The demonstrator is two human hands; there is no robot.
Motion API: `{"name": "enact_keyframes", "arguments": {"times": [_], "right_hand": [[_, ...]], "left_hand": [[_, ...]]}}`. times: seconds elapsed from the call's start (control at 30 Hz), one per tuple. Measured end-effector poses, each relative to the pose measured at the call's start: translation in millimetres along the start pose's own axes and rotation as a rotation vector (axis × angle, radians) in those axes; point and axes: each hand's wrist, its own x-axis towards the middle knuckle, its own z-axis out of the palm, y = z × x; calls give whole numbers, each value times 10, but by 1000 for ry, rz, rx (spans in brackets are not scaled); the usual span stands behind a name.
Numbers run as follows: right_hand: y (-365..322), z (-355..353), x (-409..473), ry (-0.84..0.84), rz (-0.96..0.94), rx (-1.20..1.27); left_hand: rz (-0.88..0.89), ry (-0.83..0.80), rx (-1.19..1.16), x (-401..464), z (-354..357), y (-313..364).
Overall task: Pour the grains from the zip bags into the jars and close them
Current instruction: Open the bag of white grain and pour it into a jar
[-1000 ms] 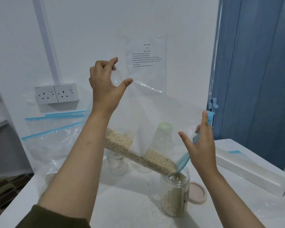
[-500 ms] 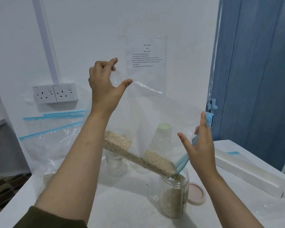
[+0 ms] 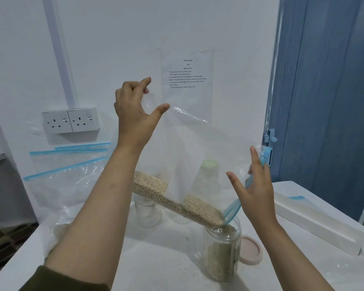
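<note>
clear plastic, that's the zip bag (image 3: pixel 198 148), held up over the white table (image 3: pixel 156 259) and tilted down to the right, its blue zip mouth (image 3: pixel 232 211) dipping into the open jar (image 3: pixel 222 250). pale grains (image 3: pixel 177 201) lie along the bag's lower edge in a sloping band and run down to that mouth, right at the jar's rim. the jar stands upright near the front of the table and already shows grain through most of its height.

up top, the left hand (image 3: pixel 135 114) pinches the bag's raised corner, fingers curled on the film and thumb stuck out below. lower right, the right hand (image 3: pixel 254 190) has its fingers spread fairly straight against the zip end; the blue strip runs behind them, and whether they actually clamp it i cannot tell.

just right of the jar lies a pinkish lid (image 3: pixel 250 249), flat on the table. behind the bag stand two more clear jars (image 3: pixel 148 213), seen blurred through the plastic, and something with a pale green top (image 3: pixel 209 164). to the left, more zip bags (image 3: pixel 67 175) with blue strips lean against the wall under a double socket (image 3: pixel 70 120). a long white box (image 3: pixel 317 225) lies along the table's right side, a printed sheet (image 3: pixel 186 80) hangs on the wall, and a blue door (image 3: pixel 328 91) stands at the right.
</note>
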Motion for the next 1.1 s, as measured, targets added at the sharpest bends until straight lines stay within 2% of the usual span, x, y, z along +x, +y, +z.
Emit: {"name": "enact_keyframes", "arguments": {"times": [0.23, 0.4, 0.57, 0.73, 0.93, 1.1], "right_hand": [[18, -1, -6, 6, -5, -43], [35, 22, -19, 160, -70, -211], [60, 93, -103, 224, -152, -362], [-78, 232, -118, 164, -348, -376], [-241, 274, 126, 179, -373, -450], [-215, 218, 317, 93, -332, -540]], "left_hand": [[1, 1, 0, -5, 5, -5], [11, 1, -1, -3, 27, 7], [18, 7, -12, -12, 40, 14], [19, 1, -11, -21, 65, 26], [25, -7, -9, -41, 94, 30], [25, -3, -6, -40, 82, 30]]}}
